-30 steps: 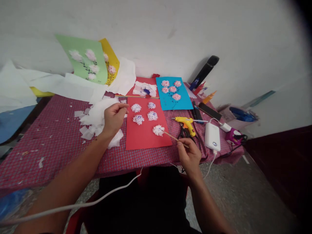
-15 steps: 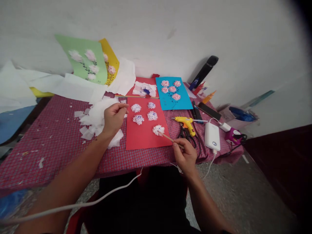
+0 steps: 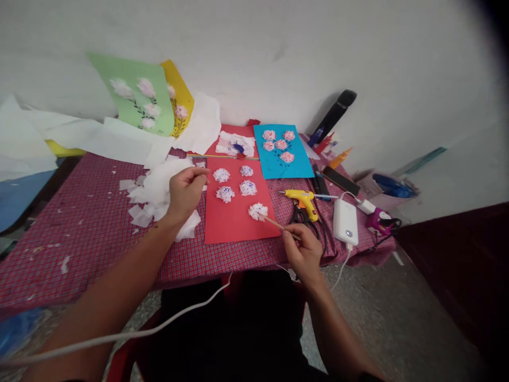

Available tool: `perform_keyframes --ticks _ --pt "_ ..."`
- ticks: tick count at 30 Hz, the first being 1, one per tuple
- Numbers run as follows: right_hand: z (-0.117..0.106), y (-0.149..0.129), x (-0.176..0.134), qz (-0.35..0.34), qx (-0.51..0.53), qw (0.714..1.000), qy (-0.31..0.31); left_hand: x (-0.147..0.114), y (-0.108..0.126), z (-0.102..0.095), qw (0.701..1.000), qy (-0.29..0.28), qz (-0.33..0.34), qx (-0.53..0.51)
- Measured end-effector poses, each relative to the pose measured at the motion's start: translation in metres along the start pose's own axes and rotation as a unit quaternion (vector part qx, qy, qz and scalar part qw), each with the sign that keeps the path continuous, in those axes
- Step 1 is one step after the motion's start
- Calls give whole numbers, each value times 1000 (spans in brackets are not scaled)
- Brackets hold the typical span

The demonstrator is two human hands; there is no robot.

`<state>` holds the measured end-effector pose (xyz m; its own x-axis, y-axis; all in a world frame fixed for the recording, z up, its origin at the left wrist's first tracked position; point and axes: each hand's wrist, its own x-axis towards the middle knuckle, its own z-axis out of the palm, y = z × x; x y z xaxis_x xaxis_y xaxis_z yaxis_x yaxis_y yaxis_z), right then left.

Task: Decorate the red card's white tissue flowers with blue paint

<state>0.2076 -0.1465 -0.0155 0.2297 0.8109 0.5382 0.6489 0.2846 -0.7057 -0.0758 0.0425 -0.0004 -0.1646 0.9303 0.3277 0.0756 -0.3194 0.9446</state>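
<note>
My right hand [image 3: 304, 252] is closed round a thin wooden stick [image 3: 274, 222]; whether it ends in a brush I cannot tell. Its far tip touches a white crumpled-paper flower [image 3: 258, 211] with a few violet-blue marks, low on the red sheet [image 3: 234, 225]. Higher on that sheet sit several more paper flowers [image 3: 248, 188], speckled more heavily in violet-blue. My left hand [image 3: 186, 193] hovers at the sheet's left edge, over a heap of white tissue pieces [image 3: 149, 193]. Its thumb and index finger come together; anything between them is too small to make out.
A blue-stained tissue [image 3: 237, 145] lies behind the red sheet, beside a blue card [image 3: 283, 159] with pink-speckled flowers. To the right are a yellow glue gun [image 3: 301, 198], black scissors [image 3: 299, 215] and a white power bank [image 3: 345, 222]. A green card [image 3: 133, 93] leans on the wall.
The whole view has shifted very slightly. Both hands hold nearly the same positions, and the stick's tip remains at the same flower.
</note>
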Motion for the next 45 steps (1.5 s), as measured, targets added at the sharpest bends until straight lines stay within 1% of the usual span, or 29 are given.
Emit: perform_keyframes --ticks 4,11,17,21,25,29,32,37,39,41,43,45 --pt "-2 2 1 10 -16 1000 18 0 -1 0 1000 -1 -2 -5" --pt "-3 3 0 -9 -1 1000 3 1 -1 0 1000 3 0 2" --pt "-9 6 -2 17 -19 999 45 1 -2 1 1000 -2 1 -3" --pt "-8 3 -4 9 -41 999 29 1 -2 1 1000 2 2 -6" --pt "-6 1 -4 -5 -31 999 27 1 -2 1 1000 -1 3 -10" --pt "-6 -1 1 -5 -31 999 8 1 -1 1 1000 0 2 -6" --pt "-6 -2 3 -10 -33 999 16 1 -1 0 1000 0 5 -1" --pt "-12 -1 6 -12 -26 1000 3 0 0 0 1000 -5 5 2" --pt "-17 -1 18 0 -12 1000 21 -1 1 0 1000 -8 0 2" --pt "-18 -4 44 3 -4 999 45 -2 2 1 1000 -11 -7 2" --pt "-12 -6 83 -30 -15 998 56 -3 3 1 1000 -16 -7 5" --pt "7 -5 132 -56 -30 998 29 -3 3 1 1000 -21 -6 6"
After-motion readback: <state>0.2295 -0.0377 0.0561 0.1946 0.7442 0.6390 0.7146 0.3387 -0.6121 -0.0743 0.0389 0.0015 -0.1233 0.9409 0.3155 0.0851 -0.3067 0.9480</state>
